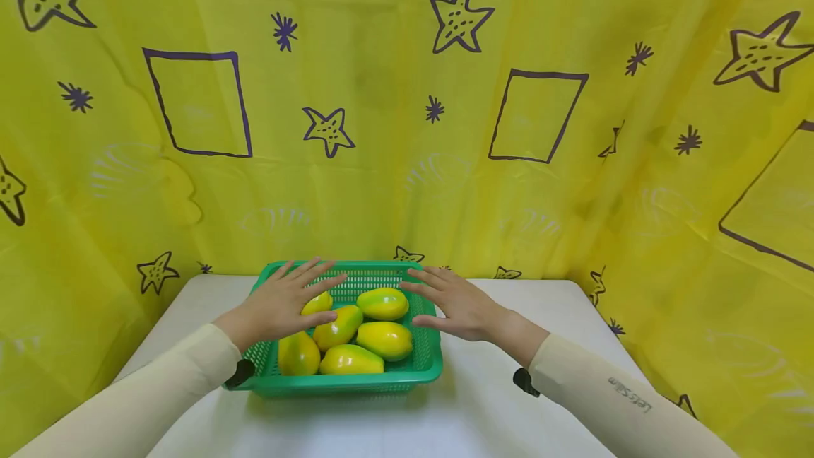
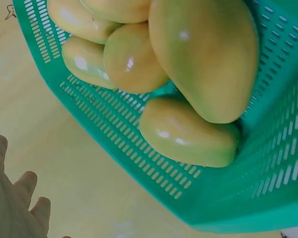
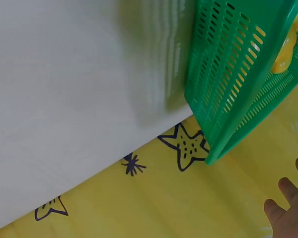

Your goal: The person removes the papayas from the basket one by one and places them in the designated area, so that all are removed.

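Observation:
A green plastic basket [image 1: 343, 378] with slotted walls holds several glossy yellow-green mangoes [image 1: 384, 341]. My left hand [image 1: 280, 308] is spread over the basket's left side, overlapping a mango in the head view. On the other side, my right hand [image 1: 461, 304] hovers by the right rim with its fingers straight and pointing inward. Neither hand grips anything. The left wrist view shows the mangoes [image 2: 203, 54] close up, with the left fingers [image 2: 26, 186] beyond the rim. In the right wrist view the basket's outer wall [image 3: 226, 59] stands near the right hand [image 3: 293, 215].
The basket stands on a white table [image 1: 509, 380], towards its far edge. A yellow curtain [image 1: 381, 196] printed with stars and frames hangs behind the table and along both sides. Pale sleeves cover both forearms, and a dark wrist device [image 1: 525, 382] shows under the right one.

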The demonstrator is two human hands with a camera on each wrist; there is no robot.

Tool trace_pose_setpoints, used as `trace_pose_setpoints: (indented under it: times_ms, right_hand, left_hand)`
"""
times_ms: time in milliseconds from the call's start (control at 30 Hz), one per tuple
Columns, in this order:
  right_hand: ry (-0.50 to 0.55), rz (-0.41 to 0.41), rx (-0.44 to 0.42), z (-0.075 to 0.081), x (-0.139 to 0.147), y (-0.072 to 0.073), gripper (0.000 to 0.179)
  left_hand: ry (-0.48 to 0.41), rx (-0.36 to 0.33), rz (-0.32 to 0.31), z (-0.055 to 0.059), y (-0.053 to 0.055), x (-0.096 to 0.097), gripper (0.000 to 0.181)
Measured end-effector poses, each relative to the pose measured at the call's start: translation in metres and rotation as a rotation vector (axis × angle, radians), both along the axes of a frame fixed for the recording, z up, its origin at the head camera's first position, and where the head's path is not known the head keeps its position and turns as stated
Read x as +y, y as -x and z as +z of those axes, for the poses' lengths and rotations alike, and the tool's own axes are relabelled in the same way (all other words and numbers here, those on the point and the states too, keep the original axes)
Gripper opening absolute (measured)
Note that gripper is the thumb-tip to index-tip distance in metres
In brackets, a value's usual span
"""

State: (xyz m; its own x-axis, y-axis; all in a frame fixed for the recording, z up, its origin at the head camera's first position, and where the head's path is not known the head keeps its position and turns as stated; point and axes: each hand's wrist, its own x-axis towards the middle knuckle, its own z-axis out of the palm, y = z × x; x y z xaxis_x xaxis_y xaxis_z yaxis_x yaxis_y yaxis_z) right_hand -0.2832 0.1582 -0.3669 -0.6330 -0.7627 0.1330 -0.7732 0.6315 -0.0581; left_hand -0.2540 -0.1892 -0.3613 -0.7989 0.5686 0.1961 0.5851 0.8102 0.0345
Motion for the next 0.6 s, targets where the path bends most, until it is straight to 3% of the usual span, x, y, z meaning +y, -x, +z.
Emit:
trace_pose_setpoints:
  times_ms: [600]
  right_hand:
    - [0.012,-0.024,-0.077,-0.005,-0.024,-0.002,0.074]
  left_hand:
    - [-0.052,-0.018,0.108,-0.007,-0.008,-0.044,0.068]
